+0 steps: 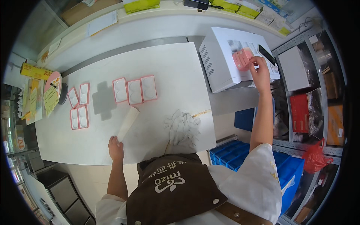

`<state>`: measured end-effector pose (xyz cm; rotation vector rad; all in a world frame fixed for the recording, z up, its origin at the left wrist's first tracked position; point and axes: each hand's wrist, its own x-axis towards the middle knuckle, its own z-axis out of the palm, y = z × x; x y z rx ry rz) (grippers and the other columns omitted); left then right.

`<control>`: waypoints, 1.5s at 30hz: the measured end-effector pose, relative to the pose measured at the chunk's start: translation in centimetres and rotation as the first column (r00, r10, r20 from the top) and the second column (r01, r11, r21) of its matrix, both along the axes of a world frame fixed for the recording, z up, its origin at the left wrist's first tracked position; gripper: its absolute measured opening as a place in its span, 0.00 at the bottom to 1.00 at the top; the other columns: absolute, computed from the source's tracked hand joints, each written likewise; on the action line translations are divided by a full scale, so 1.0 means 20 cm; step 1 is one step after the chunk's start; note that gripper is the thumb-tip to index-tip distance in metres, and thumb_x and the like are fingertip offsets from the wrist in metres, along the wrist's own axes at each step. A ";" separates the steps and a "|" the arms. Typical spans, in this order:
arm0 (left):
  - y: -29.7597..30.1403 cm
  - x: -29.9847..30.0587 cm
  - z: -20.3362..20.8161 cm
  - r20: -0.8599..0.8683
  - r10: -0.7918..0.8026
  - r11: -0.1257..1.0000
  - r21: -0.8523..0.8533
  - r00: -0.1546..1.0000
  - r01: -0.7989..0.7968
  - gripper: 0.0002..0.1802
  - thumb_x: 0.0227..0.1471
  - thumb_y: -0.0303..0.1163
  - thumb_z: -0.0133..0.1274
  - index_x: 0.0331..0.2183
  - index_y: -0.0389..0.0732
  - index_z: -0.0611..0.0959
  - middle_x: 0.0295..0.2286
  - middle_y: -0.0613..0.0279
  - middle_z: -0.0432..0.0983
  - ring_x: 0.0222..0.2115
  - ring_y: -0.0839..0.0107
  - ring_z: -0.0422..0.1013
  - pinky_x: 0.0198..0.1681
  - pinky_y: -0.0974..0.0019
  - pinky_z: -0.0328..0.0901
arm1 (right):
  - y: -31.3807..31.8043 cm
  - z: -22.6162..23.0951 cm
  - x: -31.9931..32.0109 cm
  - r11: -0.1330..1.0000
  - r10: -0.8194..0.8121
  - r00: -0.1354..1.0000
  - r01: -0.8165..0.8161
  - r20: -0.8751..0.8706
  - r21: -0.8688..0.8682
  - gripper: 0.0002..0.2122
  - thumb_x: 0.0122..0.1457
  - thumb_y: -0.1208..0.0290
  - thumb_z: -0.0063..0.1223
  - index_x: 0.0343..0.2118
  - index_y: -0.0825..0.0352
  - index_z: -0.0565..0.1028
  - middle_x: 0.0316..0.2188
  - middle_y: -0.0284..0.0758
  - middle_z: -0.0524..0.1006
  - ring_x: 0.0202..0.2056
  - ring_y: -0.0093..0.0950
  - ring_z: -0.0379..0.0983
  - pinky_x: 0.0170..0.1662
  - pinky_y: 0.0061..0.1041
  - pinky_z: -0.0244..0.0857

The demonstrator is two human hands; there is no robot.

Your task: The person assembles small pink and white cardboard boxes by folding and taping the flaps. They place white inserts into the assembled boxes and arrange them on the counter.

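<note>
My right hand (pixel 259 71) reaches out to the far right, its thumb and fingers pinching the edge of a pink printed box (pixel 246 56). That box belongs to a small pink stack on top of a white microwave oven (pixel 221 60). At the near side of the white table (pixel 101 150), my left hand (pixel 116 149) has its fingers closed at the lower end of a long, tapered white paper-like strip (pixel 128 122). Beyond the strip, several shallow pink-edged trays with round white hollows (pixel 135 91) lie side by side. More such trays (pixel 79 117) lie at the left.
A crumpled clear plastic bag (pixel 182 129) lies on the table's right part. A phone (pixel 266 55) rests on the microwave. Blue crates (pixel 240 155) stand below right, beside a metal shelf with boxes (pixel 300 112). A round pink-rimmed display (pixel 53 87) stands far left.
</note>
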<state>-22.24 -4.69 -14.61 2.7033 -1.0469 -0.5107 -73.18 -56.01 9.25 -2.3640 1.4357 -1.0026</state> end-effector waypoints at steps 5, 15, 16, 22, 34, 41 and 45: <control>0.08 0.03 -0.10 0.108 -0.105 0.987 -0.108 0.989 0.116 0.23 0.52 0.31 0.61 0.51 0.41 0.80 0.53 0.52 0.74 0.52 0.48 0.71 0.54 0.49 0.69 | 0.06 0.04 0.14 0.974 0.018 1.000 -0.020 -0.010 -0.227 0.12 0.63 0.76 0.56 0.50 0.65 0.76 0.48 0.38 0.77 0.40 0.31 0.74 0.42 0.30 0.70; 0.03 0.09 -0.02 -0.121 -0.021 0.969 -0.248 0.992 -0.009 0.19 0.53 0.33 0.63 0.47 0.39 0.84 0.39 0.52 0.78 0.36 0.56 0.77 0.42 0.55 0.73 | 0.84 -0.38 0.75 0.929 0.215 0.926 -0.292 0.311 0.228 0.12 0.62 0.81 0.53 0.48 0.63 0.77 0.47 0.31 0.77 0.35 0.24 0.72 0.38 0.23 0.69; 0.05 0.10 -0.02 -0.132 -0.024 0.972 -0.234 0.991 -0.008 0.18 0.54 0.34 0.62 0.47 0.40 0.84 0.39 0.52 0.79 0.37 0.56 0.78 0.42 0.54 0.73 | 0.96 -0.40 0.86 0.886 0.252 0.903 -0.360 0.349 0.293 0.12 0.62 0.82 0.53 0.47 0.63 0.77 0.46 0.33 0.78 0.35 0.26 0.74 0.39 0.23 0.71; 0.02 0.19 0.09 -0.037 0.001 0.999 -0.043 0.999 -0.003 0.14 0.60 0.41 0.56 0.41 0.43 0.87 0.35 0.51 0.83 0.37 0.52 0.80 0.42 0.51 0.73 | 1.58 -0.54 1.28 0.579 0.518 0.781 -0.620 0.349 0.530 0.10 0.63 0.75 0.56 0.47 0.65 0.78 0.40 0.37 0.80 0.35 0.35 0.78 0.40 0.31 0.73; 0.21 0.49 0.37 -0.660 -0.238 0.946 -0.324 0.713 0.016 0.16 0.56 0.41 0.67 0.34 0.36 0.86 0.28 0.60 0.84 0.28 0.73 0.76 0.36 0.65 0.70 | 1.92 -0.71 1.91 0.348 -0.054 0.845 -0.484 0.533 0.803 0.18 0.70 0.63 0.54 0.57 0.69 0.75 0.36 0.27 0.80 0.32 0.18 0.71 0.36 0.22 0.67; 0.23 0.65 0.57 -0.665 -0.338 0.941 -0.256 0.666 0.222 0.13 0.58 0.41 0.64 0.33 0.40 0.88 0.27 0.58 0.84 0.27 0.68 0.77 0.34 0.63 0.70 | 1.96 -0.39 2.21 0.467 -0.279 0.662 -0.540 0.696 0.701 0.11 0.73 0.60 0.52 0.41 0.63 0.77 0.23 0.21 0.71 0.22 0.12 0.58 0.26 0.17 0.53; 0.28 0.79 0.42 -0.091 -0.660 0.685 -0.479 0.745 0.549 0.11 0.60 0.40 0.61 0.36 0.43 0.88 0.27 0.57 0.83 0.27 0.65 0.77 0.33 0.64 0.70 | 2.04 -0.30 2.24 0.555 -0.190 0.634 -0.561 0.750 0.615 0.12 0.73 0.59 0.51 0.40 0.63 0.77 0.23 0.20 0.70 0.22 0.12 0.58 0.25 0.16 0.52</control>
